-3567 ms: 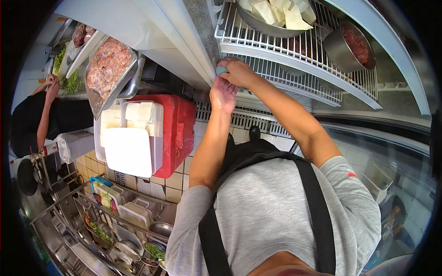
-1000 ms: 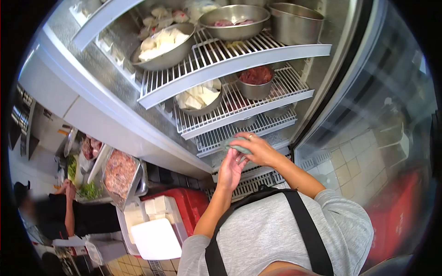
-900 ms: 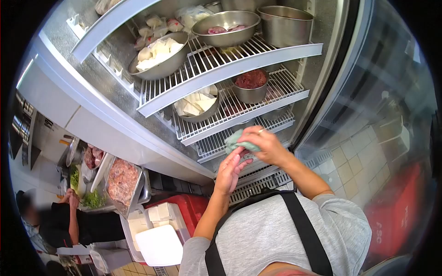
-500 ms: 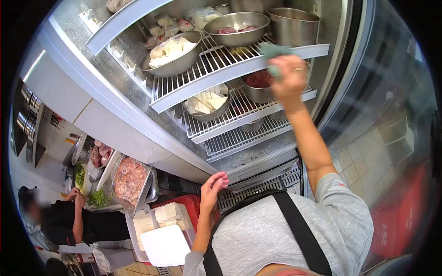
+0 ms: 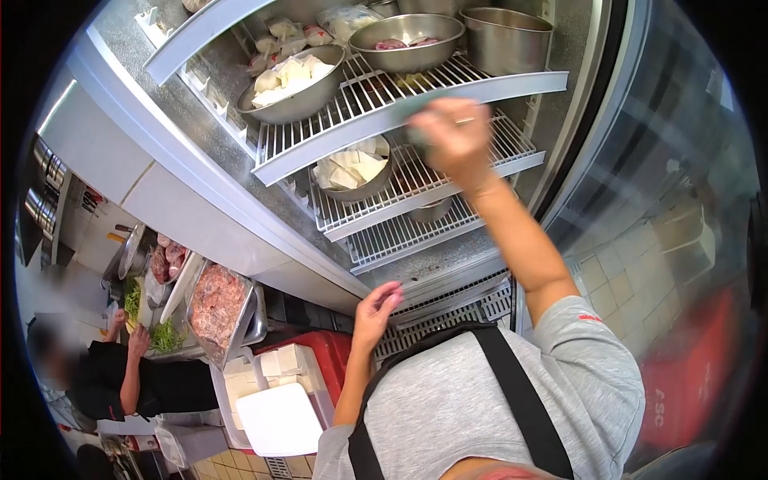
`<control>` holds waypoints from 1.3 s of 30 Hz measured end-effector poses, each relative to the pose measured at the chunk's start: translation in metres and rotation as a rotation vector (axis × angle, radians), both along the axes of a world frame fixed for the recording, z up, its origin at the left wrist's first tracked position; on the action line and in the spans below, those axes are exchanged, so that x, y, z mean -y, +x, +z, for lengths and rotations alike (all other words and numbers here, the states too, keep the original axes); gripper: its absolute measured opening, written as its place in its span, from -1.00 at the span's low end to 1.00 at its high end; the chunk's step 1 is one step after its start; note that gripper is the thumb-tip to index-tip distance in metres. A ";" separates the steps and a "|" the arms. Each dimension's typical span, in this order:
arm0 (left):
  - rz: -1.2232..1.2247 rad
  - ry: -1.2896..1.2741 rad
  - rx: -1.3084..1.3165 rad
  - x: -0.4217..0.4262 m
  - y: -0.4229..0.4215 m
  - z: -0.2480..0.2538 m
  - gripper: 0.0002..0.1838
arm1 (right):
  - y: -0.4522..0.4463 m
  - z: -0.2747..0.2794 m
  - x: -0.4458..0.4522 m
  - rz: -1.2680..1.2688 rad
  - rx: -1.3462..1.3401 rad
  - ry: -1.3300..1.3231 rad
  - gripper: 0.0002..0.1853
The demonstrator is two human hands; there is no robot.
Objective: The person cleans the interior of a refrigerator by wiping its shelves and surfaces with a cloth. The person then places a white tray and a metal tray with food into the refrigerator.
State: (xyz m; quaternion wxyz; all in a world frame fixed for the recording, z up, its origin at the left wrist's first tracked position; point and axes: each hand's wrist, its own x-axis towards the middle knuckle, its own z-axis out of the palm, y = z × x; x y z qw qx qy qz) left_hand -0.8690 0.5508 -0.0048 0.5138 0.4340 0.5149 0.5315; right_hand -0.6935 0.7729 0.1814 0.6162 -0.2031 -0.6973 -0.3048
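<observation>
While we hold the cloth [image 5: 418, 102] in the right hand [image 5: 458, 138], it lies at the shelf lip [image 5: 520, 86], blurred | left hand [image 5: 374, 317]: empty, loosely bent, lower down | care: we should press flat, follow the edge, clear the bowls [image 5: 412, 58].

There are four white shelves [image 5: 320, 150] facing me, two bowls [image 5: 310, 107] of white pieces [image 5: 294, 78], one bowl [image 5: 408, 58] of pinkish pieces [image 5: 400, 43], one tray [image 5: 238, 338] of minced meat [image 5: 216, 302], two red boxes [image 5: 684, 392] (one rather blurred), one greenish cloth [image 5: 418, 105] and two hands [image 5: 460, 140] by the shelves.
</observation>
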 end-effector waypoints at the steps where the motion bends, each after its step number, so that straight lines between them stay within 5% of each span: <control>1: 0.055 -0.049 -0.007 0.009 -0.009 -0.012 -0.68 | 0.033 -0.001 -0.008 -0.099 -0.067 -0.026 -0.85; 6: 0.218 -0.215 -0.059 0.053 -0.037 -0.039 -0.70 | 0.121 -0.004 -0.045 -0.304 -0.234 -0.120 -0.68; 8: 0.252 -0.230 -0.058 0.061 -0.040 -0.040 -0.70 | 0.098 -0.004 -0.032 -0.336 -0.247 -0.147 -0.69; 11: 0.283 -0.227 -0.048 0.060 -0.039 -0.036 -0.69 | 0.004 -0.012 0.005 -0.011 -0.113 -0.137 -0.68; 15: 0.235 -0.109 -0.066 0.041 -0.032 -0.033 -0.67 | -0.103 0.004 0.045 0.212 0.064 -0.110 -0.93; 21: 0.138 -0.067 -0.186 0.016 -0.013 -0.014 -0.65 | -0.153 0.019 0.084 0.207 0.328 -0.187 -0.86; 24: 0.166 0.047 -0.431 0.024 -0.022 -0.024 -0.66 | -0.107 0.012 0.058 0.275 0.192 -0.123 -0.88; 31: 0.312 -0.126 -0.221 0.078 -0.056 -0.083 -0.66 | 0.080 0.007 -0.011 -0.107 -0.261 -0.387 -0.77; 32: 0.314 -0.155 -0.225 0.086 -0.059 -0.088 -0.66 | 0.098 0.017 -0.015 -0.105 -0.311 -0.475 -0.78; 39: 0.317 -0.178 -0.263 0.081 -0.073 -0.070 -0.67 | 0.120 0.174 -0.044 -0.035 -0.674 0.000 -0.75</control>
